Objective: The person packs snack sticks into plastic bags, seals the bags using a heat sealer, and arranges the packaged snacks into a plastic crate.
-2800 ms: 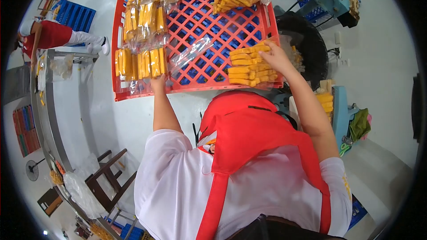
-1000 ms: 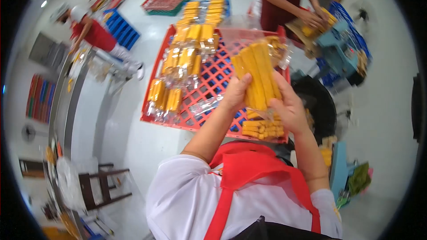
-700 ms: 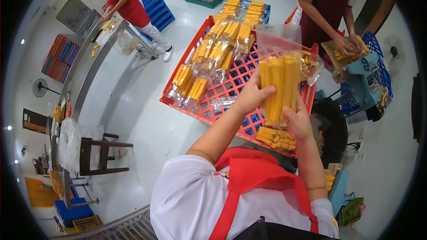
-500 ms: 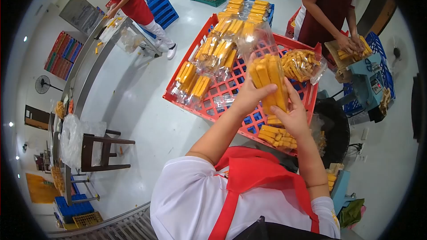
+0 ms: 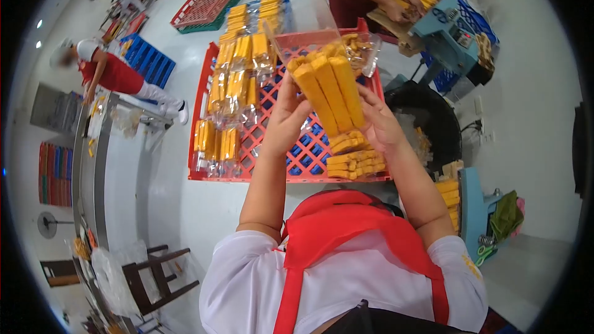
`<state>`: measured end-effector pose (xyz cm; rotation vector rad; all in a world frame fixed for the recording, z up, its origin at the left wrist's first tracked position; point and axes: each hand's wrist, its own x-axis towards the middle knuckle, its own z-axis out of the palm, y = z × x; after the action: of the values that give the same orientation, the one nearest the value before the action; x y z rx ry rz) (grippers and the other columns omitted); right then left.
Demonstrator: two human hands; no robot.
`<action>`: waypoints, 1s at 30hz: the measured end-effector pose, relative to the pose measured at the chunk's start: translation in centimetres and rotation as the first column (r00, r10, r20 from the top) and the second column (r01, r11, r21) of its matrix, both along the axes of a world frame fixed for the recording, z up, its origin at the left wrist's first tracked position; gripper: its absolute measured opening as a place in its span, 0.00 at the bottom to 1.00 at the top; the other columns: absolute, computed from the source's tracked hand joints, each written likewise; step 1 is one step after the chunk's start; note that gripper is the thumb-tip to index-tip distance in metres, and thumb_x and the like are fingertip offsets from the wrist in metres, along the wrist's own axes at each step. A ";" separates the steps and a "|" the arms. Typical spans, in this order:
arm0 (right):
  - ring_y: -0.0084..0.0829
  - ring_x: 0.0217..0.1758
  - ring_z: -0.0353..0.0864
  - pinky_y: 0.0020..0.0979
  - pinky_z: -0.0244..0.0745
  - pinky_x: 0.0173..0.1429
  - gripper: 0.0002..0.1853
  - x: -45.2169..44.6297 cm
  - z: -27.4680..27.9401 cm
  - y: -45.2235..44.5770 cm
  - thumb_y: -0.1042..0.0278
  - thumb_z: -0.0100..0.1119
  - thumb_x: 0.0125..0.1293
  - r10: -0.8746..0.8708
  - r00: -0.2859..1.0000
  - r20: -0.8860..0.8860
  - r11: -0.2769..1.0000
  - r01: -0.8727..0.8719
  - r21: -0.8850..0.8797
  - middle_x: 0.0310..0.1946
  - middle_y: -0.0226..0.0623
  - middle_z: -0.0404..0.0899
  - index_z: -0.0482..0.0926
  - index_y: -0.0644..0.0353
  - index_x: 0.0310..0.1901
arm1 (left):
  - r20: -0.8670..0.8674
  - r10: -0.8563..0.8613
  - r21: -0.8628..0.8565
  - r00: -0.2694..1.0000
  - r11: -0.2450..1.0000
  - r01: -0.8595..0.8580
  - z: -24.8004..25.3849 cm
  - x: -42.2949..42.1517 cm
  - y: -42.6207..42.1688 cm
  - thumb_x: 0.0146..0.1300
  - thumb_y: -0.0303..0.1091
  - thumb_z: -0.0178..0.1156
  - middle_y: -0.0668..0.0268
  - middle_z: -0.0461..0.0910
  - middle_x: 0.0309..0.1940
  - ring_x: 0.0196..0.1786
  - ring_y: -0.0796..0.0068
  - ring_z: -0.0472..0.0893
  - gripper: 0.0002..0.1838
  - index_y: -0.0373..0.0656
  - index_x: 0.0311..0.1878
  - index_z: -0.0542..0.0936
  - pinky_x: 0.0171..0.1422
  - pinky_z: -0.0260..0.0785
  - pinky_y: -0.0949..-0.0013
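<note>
Between my two hands is a clear plastic bag of yellow bread sticks (image 5: pixel 327 93), its loose top rising away from me. My left hand (image 5: pixel 288 117) grips the bag's left side, and my right hand (image 5: pixel 378 120) grips its lower right. Below the bag is a red plastic crate (image 5: pixel 250 148) with a lattice bottom. Packed bags of sticks (image 5: pixel 236 89) lie in rows at its left. Unbagged-looking stacks of sticks (image 5: pixel 356 164) sit at the near right, close to my right wrist. Another bag of thinner sticks (image 5: pixel 357 49) is partly hidden behind the held bag.
At the upper right a co-worker's hands (image 5: pixel 405 9) handle sticks beside a blue-green machine (image 5: pixel 442 37). A round black bin (image 5: pixel 448 124) stands right of the crate. To the left are a long metal table (image 5: pixel 83 179), a dark wooden stool (image 5: pixel 154 278) and another person in a red apron (image 5: pixel 117 74).
My view has turned, shifting the crate left in the picture. The bag stays in both hands, now with the sticks' top ends tilted left and my right hand spread along its side.
</note>
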<state>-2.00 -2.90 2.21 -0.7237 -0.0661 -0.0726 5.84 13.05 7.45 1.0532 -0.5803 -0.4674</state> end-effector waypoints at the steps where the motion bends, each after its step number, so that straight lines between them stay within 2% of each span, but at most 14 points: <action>1: 0.28 0.52 0.71 0.28 0.69 0.51 0.26 0.0 0.3 -0.4 0.73 0.50 0.59 -0.106 0.989 0.104 0.987 0.117 -0.112 0.54 0.36 0.65 0.56 0.62 0.60 | 0.078 0.058 -0.029 0.995 0.998 -0.056 -0.9 -0.7 -0.4 0.45 0.31 0.65 0.65 0.68 0.50 0.52 0.73 0.68 0.40 0.40 0.61 0.56 0.55 0.61 0.70; 6: 0.22 0.49 0.70 0.25 0.66 0.52 0.30 -0.7 1.3 -2.2 0.82 0.59 0.48 -0.029 0.987 0.160 0.947 0.078 -0.312 0.45 0.30 0.72 0.64 0.62 0.56 | 0.468 0.012 0.264 0.884 0.952 -0.153 -2.7 -1.8 -0.6 0.38 0.28 0.68 0.65 0.73 0.41 0.45 0.72 0.72 0.29 0.39 0.47 0.68 0.50 0.64 0.70; 7: 0.21 0.48 0.70 0.25 0.66 0.52 0.30 -0.6 1.2 -2.4 0.82 0.60 0.47 -0.006 0.981 0.195 0.928 0.078 -0.364 0.44 0.29 0.72 0.65 0.62 0.55 | 0.859 -0.023 0.263 0.512 0.877 -0.402 -2.7 -1.7 -0.3 0.37 0.30 0.69 0.65 0.72 0.41 0.46 0.72 0.72 0.31 0.39 0.48 0.67 0.51 0.64 0.69; 9: 0.19 0.47 0.69 0.25 0.67 0.51 0.29 -0.7 2.1 -2.7 0.82 0.62 0.46 -0.012 0.972 0.235 0.839 0.137 -0.526 0.41 0.27 0.72 0.67 0.62 0.54 | 0.457 -0.055 0.328 0.888 0.938 -0.111 -2.0 -2.1 -0.4 0.34 0.33 0.72 0.64 0.70 0.45 0.47 0.72 0.71 0.39 0.40 0.52 0.64 0.52 0.64 0.69; 13: 0.21 0.47 0.70 0.26 0.67 0.52 0.29 -1.0 2.4 -2.2 0.83 0.61 0.47 -0.038 0.983 0.180 0.752 0.147 -0.642 0.43 0.29 0.72 0.66 0.63 0.54 | 0.283 -0.057 0.124 0.957 0.992 0.022 -1.7 -2.1 -0.6 0.37 0.32 0.70 0.63 0.67 0.48 0.50 0.71 0.69 0.42 0.40 0.56 0.58 0.54 0.63 0.68; 15: 0.23 0.47 0.70 0.27 0.67 0.52 0.29 -0.8 1.5 -1.5 0.83 0.60 0.48 -0.077 0.980 0.183 0.949 0.128 -0.288 0.45 0.32 0.71 0.66 0.63 0.55 | 0.301 -0.042 0.292 0.953 0.955 -0.050 -2.3 -1.7 -0.3 0.40 0.30 0.68 0.62 0.65 0.50 0.52 0.69 0.68 0.43 0.40 0.59 0.53 0.56 0.62 0.67; 16: 0.23 0.47 0.70 0.27 0.67 0.52 0.29 -0.7 1.3 -1.3 0.83 0.60 0.48 -0.073 0.980 0.184 0.949 0.125 -0.290 0.45 0.32 0.71 0.66 0.63 0.55 | 0.302 -0.037 0.290 0.953 0.956 -0.054 -2.1 -1.9 -0.8 0.40 0.30 0.68 0.62 0.65 0.50 0.52 0.69 0.68 0.43 0.40 0.59 0.53 0.56 0.62 0.67; 18: 0.24 0.48 0.70 0.27 0.67 0.53 0.27 -0.4 1.0 -0.6 0.83 0.58 0.50 -0.284 0.949 0.133 0.830 0.313 -0.462 0.48 0.34 0.70 0.65 0.64 0.55 | 0.275 0.302 -0.147 0.913 0.951 -0.271 -1.4 -2.8 -2.5 0.43 0.27 0.65 0.59 0.65 0.51 0.53 0.67 0.68 0.40 0.37 0.58 0.54 0.56 0.62 0.67; 20: 0.29 0.52 0.69 0.28 0.65 0.55 0.27 -0.9 0.9 0.4 0.79 0.60 0.49 -0.339 0.928 0.156 0.729 0.363 -0.580 0.49 0.37 0.70 0.66 0.65 0.54 | 0.302 0.388 -0.160 0.871 0.921 -0.355 -2.8 -2.2 -2.4 0.45 0.29 0.63 0.60 0.67 0.48 0.53 0.67 0.68 0.35 0.37 0.57 0.57 0.56 0.62 0.66; 22: 0.38 0.57 0.65 0.33 0.59 0.59 0.29 -1.9 2.9 0.3 0.72 0.62 0.49 -0.158 0.889 0.430 0.079 0.446 -0.892 0.51 0.44 0.68 0.65 0.66 0.54 | 0.074 0.203 0.125 0.976 0.969 -0.211 -3.1 -1.2 -1.2 0.46 0.26 0.62 0.58 0.69 0.49 0.51 0.68 0.71 0.39 0.36 0.60 0.51 0.54 0.64 0.67; 24: 0.41 0.59 0.62 0.34 0.57 0.61 0.28 -1.6 5.4 -0.2 0.67 0.60 0.50 -0.082 0.863 0.499 0.085 0.505 -0.859 0.52 0.47 0.67 0.65 0.66 0.54 | -0.068 0.047 -0.087 0.997 0.995 -0.053 -3.3 -0.9 -1.2 0.51 0.31 0.58 0.58 0.70 0.49 0.51 0.67 0.72 0.34 0.37 0.60 0.55 0.55 0.64 0.65; 26: 0.43 0.60 0.60 0.36 0.54 0.62 0.28 -1.0 6.7 -0.4 0.63 0.59 0.52 -0.020 0.831 0.555 0.079 0.555 -0.828 0.53 0.49 0.65 0.66 0.66 0.54 | -0.471 -0.422 -0.453 0.774 0.869 0.199 -3.2 -1.5 -1.2 0.56 0.38 0.53 0.57 0.69 0.50 0.51 0.64 0.72 0.27 0.38 0.57 0.60 0.56 0.65 0.62; 28: 0.44 0.61 0.58 0.35 0.52 0.63 0.25 0.8 7.7 -0.4 0.58 0.53 0.57 -0.014 0.850 0.527 0.070 0.527 -0.847 0.56 0.51 0.61 0.67 0.65 0.53 | -0.502 -0.414 -0.425 0.759 0.883 0.201 -3.1 -2.8 -2.0 0.57 0.44 0.50 0.58 0.70 0.50 0.51 0.63 0.72 0.27 0.40 0.58 0.61 0.56 0.64 0.59; 30: 0.39 0.60 0.61 0.32 0.55 0.62 0.25 3.5 6.0 -1.3 0.54 0.48 0.60 0.022 0.869 0.494 -0.009 0.494 -0.869 0.55 0.47 0.64 0.68 0.64 0.53 | -0.676 -0.522 -0.553 0.520 0.826 0.110 -3.1 -4.0 -2.9 0.58 0.47 0.48 0.60 0.69 0.51 0.52 0.63 0.71 0.26 0.43 0.57 0.63 0.57 0.63 0.58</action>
<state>1.51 -4.23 8.18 -2.2551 -0.4083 -0.5899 1.87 10.17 4.40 0.1711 -0.0171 -1.0345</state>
